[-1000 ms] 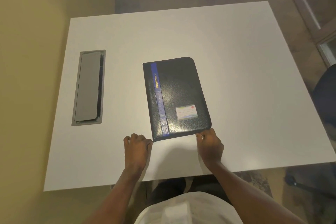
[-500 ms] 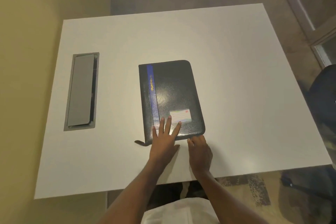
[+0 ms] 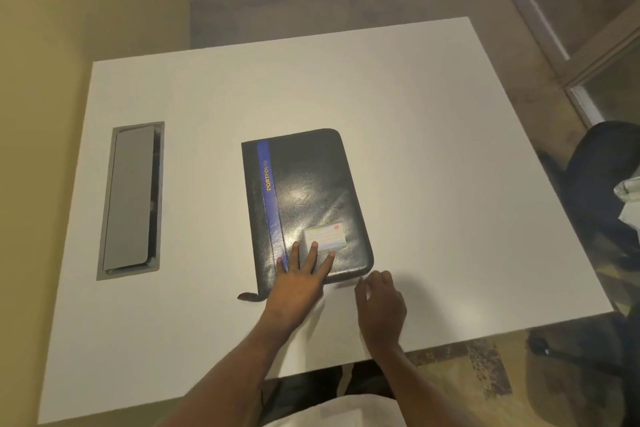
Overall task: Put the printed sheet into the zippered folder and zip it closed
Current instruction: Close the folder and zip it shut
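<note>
The zippered folder (image 3: 304, 184), black and grainy with a blue stripe (image 3: 264, 163) reading "PORTFOLIO" in yellow and a small card label (image 3: 327, 236) too blurred to read, lies closed at the centre of the white worktop (image 3: 450, 184). Its zip tab (image 3: 247, 296) trails from the lower left corner. The left hand (image 3: 298, 291) presses flat, fingers spread, on the lower edge; the right hand (image 3: 381, 302) curls at the lower right corner, grip unclear, with a grey cable flap (image 3: 130, 198) at left and a dark chair (image 3: 602, 184) at right.

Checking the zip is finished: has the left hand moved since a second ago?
Yes. The left hand went right, away from the grey hatch, off the near left corner of the folder and onto its cover, where it lies flat.
</note>
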### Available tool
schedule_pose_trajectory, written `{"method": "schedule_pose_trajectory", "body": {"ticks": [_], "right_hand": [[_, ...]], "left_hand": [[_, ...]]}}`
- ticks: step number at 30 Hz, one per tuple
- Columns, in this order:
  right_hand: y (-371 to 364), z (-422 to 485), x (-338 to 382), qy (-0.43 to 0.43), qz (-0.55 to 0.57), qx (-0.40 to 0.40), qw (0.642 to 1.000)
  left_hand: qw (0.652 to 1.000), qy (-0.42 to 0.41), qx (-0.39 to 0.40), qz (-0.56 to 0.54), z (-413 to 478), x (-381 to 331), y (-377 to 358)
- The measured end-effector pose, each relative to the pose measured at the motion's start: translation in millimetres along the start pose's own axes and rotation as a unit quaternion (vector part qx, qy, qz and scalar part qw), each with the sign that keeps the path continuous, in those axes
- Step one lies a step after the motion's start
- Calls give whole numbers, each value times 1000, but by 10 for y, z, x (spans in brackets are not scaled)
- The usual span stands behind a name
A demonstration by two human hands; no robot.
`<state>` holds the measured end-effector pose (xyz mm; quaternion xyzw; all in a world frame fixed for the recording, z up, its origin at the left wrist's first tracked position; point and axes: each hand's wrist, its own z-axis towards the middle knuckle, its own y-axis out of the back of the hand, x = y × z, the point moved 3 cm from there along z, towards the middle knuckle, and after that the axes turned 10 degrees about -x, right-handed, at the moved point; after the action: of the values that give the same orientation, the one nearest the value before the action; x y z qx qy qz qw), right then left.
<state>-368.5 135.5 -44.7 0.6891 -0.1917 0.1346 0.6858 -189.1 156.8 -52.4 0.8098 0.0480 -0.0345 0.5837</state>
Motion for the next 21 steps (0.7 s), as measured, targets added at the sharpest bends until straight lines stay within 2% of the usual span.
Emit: {"method": "schedule_pose_trajectory", "body": {"ticks": [4,8,13,21], "right_hand": [[60,271,-116,-5,-6,-14,1000],[78,612,-127,18,33,-22,999],[-29,1243,68,29,26,50,998],[-217,2059,561,93,7,57,994]], "left_hand": [[1000,-4,21,22,-64,23,116],[997,-3,54,59,-83,5,170],[999,6,37,37,-45,-2,208],[998,-13,30,51,-35,13,181]]}}
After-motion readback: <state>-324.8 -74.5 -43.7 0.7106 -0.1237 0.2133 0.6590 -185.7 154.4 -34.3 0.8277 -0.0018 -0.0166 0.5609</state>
